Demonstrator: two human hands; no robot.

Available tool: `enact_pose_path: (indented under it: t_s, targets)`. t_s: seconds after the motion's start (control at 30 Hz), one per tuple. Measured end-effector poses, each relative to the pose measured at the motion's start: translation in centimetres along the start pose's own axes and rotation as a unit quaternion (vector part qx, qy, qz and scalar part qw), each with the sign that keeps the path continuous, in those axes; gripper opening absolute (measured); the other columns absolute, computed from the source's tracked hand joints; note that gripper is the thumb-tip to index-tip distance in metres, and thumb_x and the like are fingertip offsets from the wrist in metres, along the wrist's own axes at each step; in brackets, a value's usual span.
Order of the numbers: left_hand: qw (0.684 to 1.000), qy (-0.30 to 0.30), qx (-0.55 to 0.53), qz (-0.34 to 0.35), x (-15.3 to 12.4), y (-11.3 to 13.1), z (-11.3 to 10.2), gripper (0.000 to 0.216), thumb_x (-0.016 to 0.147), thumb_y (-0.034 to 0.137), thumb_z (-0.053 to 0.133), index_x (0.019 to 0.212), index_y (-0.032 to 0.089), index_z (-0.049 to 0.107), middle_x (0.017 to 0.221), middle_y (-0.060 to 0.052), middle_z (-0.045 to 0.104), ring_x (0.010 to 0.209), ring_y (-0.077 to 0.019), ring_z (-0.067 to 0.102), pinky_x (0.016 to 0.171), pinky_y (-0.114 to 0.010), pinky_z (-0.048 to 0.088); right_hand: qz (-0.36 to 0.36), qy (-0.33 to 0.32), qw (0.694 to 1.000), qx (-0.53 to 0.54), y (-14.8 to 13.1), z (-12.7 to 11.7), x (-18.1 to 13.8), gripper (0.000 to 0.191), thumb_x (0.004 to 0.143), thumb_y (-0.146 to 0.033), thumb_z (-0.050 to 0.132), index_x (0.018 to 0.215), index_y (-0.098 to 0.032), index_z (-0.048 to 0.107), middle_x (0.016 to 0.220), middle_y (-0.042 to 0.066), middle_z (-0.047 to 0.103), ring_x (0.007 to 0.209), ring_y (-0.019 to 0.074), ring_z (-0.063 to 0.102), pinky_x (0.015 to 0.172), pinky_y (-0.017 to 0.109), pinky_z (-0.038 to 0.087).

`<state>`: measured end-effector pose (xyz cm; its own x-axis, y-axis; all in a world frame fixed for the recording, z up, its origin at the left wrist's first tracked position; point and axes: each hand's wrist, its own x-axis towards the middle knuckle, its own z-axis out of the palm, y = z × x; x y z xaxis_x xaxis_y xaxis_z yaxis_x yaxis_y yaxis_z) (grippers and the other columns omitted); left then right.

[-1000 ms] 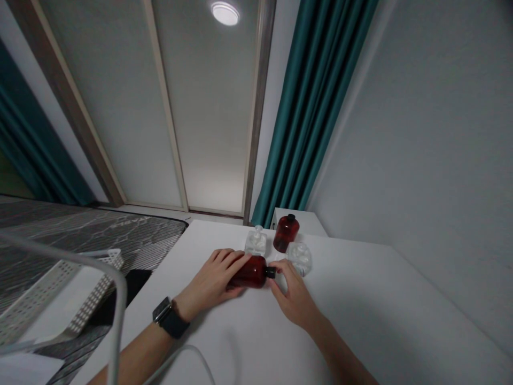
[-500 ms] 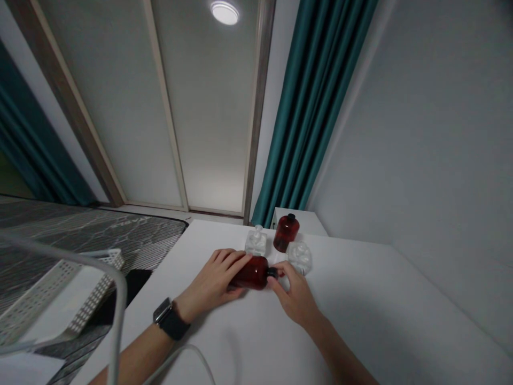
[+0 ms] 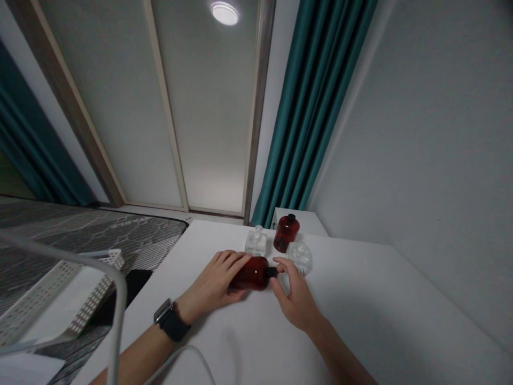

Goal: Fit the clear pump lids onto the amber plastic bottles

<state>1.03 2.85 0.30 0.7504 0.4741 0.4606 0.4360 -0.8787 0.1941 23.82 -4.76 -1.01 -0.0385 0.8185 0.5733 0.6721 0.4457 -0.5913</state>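
Observation:
A dark red bottle (image 3: 256, 273) lies on its side above the white table, its black cap (image 3: 272, 272) pointing right. My left hand (image 3: 218, 275) wraps round its body from the left and hides the base end. At the cap is my right hand (image 3: 294, 297), thumb and fingertips curled about it. Just behind stand a clear square glass bottle (image 3: 256, 243) and a second dark red bottle (image 3: 286, 233), upright with a black top. A clear faceted glass bottle (image 3: 300, 258) is close behind my right fingers, which partly cover it.
The white table (image 3: 256, 342) reaches toward the grey wall at right. A pale cable (image 3: 192, 348) loops over its front; a grey tube (image 3: 120, 305) crosses the near left. Left of the table is a white perforated basket (image 3: 76, 321). A white cabinet (image 3: 310, 222) stands behind.
My right fingers have loosened and shifted slightly at the cap, the index finger lifting and the thumb moving a little right. My left hand and the bottle stay nearly still.

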Motion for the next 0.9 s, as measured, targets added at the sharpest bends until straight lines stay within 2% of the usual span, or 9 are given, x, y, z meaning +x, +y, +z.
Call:
enact_pose_path:
  t_s: [0.07, 0.17, 0.2, 0.27, 0.4, 0.57, 0.73, 0.8, 0.9]
  targets:
    - [1.000, -0.001, -0.003, 0.001, -0.01, 0.06, -0.04, 0.078, 0.076, 0.018, 0.069, 0.144, 0.021, 0.032, 0.135, -0.012, 0.056, 0.117, -0.0307, 0.051, 0.099, -0.048, 0.045, -0.013, -0.014, 1.000, -0.002, -0.18, 0.01, 0.05, 0.025, 0.091, -0.019, 0.050, 0.115, -0.022, 0.053, 0.096, 0.006, 0.066, 0.090, 0.0219, 0.064, 0.082, 0.035, 0.051]
    - [1.000, -0.003, -0.004, 0.005, -0.01, 0.13, -0.02, 0.079, 0.075, 0.017, 0.068, 0.144, 0.022, 0.032, 0.135, -0.012, 0.055, 0.116, -0.0312, 0.051, 0.099, -0.049, 0.045, 0.015, -0.007, 0.999, -0.033, -0.24, 0.08, 0.10, 0.008, 0.093, -0.025, 0.050, 0.097, -0.022, 0.055, 0.079, 0.003, 0.064, 0.075, 0.0211, 0.063, 0.070, 0.033, 0.051]
    - [1.000, -0.003, -0.004, 0.005, 0.00, 0.15, 0.00, 0.079, 0.075, 0.017, 0.068, 0.144, 0.022, 0.032, 0.135, -0.012, 0.055, 0.116, -0.0313, 0.051, 0.099, -0.049, 0.045, 0.027, -0.002, 0.999, -0.046, -0.23, 0.10, 0.09, 0.007, 0.093, -0.028, 0.050, 0.093, -0.022, 0.055, 0.074, 0.002, 0.063, 0.071, 0.0211, 0.063, 0.067, 0.033, 0.050]
    - [1.000, -0.002, -0.007, 0.001, 0.02, 0.15, 0.05, 0.079, 0.075, 0.018, 0.069, 0.144, 0.022, 0.032, 0.135, -0.012, 0.055, 0.116, -0.0313, 0.051, 0.099, -0.049, 0.045, 0.032, -0.001, 0.998, -0.053, -0.27, 0.11, 0.04, 0.010, 0.094, -0.029, 0.049, 0.098, -0.021, 0.054, 0.074, 0.002, 0.064, 0.071, 0.0214, 0.064, 0.066, 0.033, 0.050]
    - [1.000, 0.002, -0.018, -0.004, -0.06, 0.11, 0.10, 0.080, 0.073, 0.019, 0.070, 0.144, 0.021, 0.033, 0.133, -0.012, 0.057, 0.115, -0.0303, 0.052, 0.098, -0.047, 0.045, -0.015, -0.027, 0.999, -0.015, -0.43, 0.18, -0.06, 0.026, 0.094, -0.022, 0.048, 0.119, -0.020, 0.052, 0.098, 0.007, 0.069, 0.086, 0.0207, 0.067, 0.079, 0.033, 0.053]
    - [1.000, 0.008, -0.004, 0.004, -0.12, 0.19, 0.10, 0.079, 0.075, 0.015, 0.067, 0.145, 0.021, 0.032, 0.136, -0.012, 0.054, 0.118, -0.0309, 0.049, 0.101, -0.048, 0.042, 0.032, -0.013, 0.999, -0.031, -0.21, 0.21, -0.06, 0.013, 0.093, -0.028, 0.053, 0.102, -0.020, 0.056, 0.066, -0.002, 0.061, 0.060, 0.0177, 0.062, 0.059, 0.028, 0.050]
    - [1.000, 0.006, -0.012, -0.003, -0.06, 0.08, 0.09, 0.082, 0.073, 0.015, 0.068, 0.146, 0.019, 0.030, 0.135, -0.013, 0.054, 0.117, -0.0308, 0.048, 0.101, -0.047, 0.042, -0.018, -0.020, 1.000, -0.004, -0.35, 0.03, -0.06, 0.033, 0.093, -0.022, 0.050, 0.125, -0.020, 0.049, 0.098, 0.007, 0.069, 0.080, 0.0185, 0.067, 0.076, 0.031, 0.054]
    - [1.000, 0.011, -0.009, -0.003, -0.10, -0.01, 0.07, 0.082, 0.074, 0.015, 0.068, 0.146, 0.019, 0.029, 0.135, -0.013, 0.053, 0.117, -0.0310, 0.048, 0.100, -0.047, 0.042, -0.018, -0.028, 0.999, 0.007, -0.42, 0.08, -0.07, 0.030, 0.094, -0.020, 0.047, 0.124, -0.020, 0.050, 0.096, 0.006, 0.069, 0.078, 0.0178, 0.068, 0.074, 0.029, 0.055]
    - [1.000, 0.014, 0.004, 0.006, -0.15, -0.05, 0.03, 0.081, 0.075, 0.015, 0.066, 0.147, 0.020, 0.029, 0.137, -0.014, 0.053, 0.118, -0.0321, 0.047, 0.101, -0.048, 0.041, 0.009, -0.021, 1.000, 0.006, -0.36, 0.20, -0.11, 0.022, 0.095, -0.022, 0.048, 0.116, -0.019, 0.053, 0.078, 0.002, 0.067, 0.066, 0.0169, 0.065, 0.063, 0.027, 0.053]
